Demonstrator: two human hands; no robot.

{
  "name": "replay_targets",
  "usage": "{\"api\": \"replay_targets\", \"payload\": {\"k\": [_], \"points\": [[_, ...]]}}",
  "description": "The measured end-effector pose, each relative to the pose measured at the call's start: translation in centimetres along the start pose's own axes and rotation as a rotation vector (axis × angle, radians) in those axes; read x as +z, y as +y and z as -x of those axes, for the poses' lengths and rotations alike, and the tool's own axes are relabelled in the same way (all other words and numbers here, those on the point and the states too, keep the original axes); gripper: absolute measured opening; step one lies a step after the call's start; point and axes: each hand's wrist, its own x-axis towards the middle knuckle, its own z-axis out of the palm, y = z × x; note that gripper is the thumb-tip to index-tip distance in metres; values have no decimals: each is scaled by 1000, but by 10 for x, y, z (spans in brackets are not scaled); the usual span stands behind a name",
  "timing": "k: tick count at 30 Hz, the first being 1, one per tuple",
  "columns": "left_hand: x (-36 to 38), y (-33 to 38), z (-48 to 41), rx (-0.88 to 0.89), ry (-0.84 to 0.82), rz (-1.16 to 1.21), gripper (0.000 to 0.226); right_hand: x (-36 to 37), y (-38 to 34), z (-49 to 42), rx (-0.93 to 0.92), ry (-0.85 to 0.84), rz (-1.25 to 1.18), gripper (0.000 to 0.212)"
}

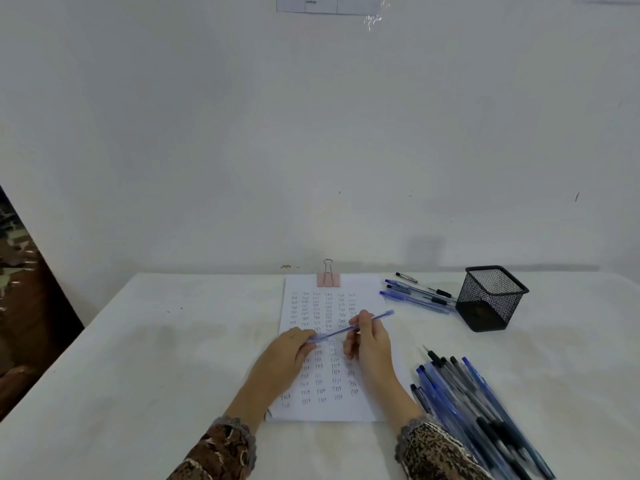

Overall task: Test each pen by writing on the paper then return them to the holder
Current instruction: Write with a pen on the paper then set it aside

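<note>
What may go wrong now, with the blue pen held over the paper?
The white paper sheet is almost full of writing, so a new mark from the blue plastic pen may be hard to judge.
The loose pile of blue and black pens lies beside the patterned right sleeve, which might scatter it.

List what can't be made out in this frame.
Head view only.
pen left end: hidden in the left hand, tip or cap unclear; right hand holds the barrel.
paper middle rows: covered by both hands.
pen pile: blurred, cut by bottom edge; no count.
holder floor: dark behind mesh.
wall sheet: cut by top edge, text too small.
</note>
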Motion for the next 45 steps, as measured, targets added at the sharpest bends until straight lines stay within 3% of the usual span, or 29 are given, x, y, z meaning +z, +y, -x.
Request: {"api": "replay_targets", "payload": {"k": [8, 12, 15, 18, 20, 24, 29, 31, 36, 40, 45], "points": [[0, 1, -2, -5, 9, 42, 25, 10, -4, 6, -88, -211, 311, 42], [-3, 0, -1, 0, 39, 39, 37, -7, -20, 2, -40, -271, 250, 23], [-3, -2, 0, 85, 71, -49, 72, -26, -49, 3, -29, -176, 103, 8], [-3, -6, 1, 19, 134, -68, 70, -52, -81, 15, -57, -19, 43, 13], [-1, -8, 0, -53, 139, -87, 75, -81, -97, 32, -96, 119, 199, 18], [4, -14, -5, -204, 10, -226, 74, -130, -102, 70, -161, 337, 867, 15], [3, -7, -8, -292, -73, -290, 55, -139, -79, 85, 132, 148, 1405, 11], [1, -6, -7, -286, -74, -279, 54, -134, -81, 87, 204, 121, 1499, 6], [0, -6, -7, -266, -67, -278, 53, -119, -98, 80, 350, 51, 1663, 20], [0, -6, -7, -268, -83, -295, 54, -112, -109, 73, 440, -80, 1776, 6], [0, -5, -6, -274, -87, -289, 54, -111, -141, 49, 387, -118, 1768, 37]]}}
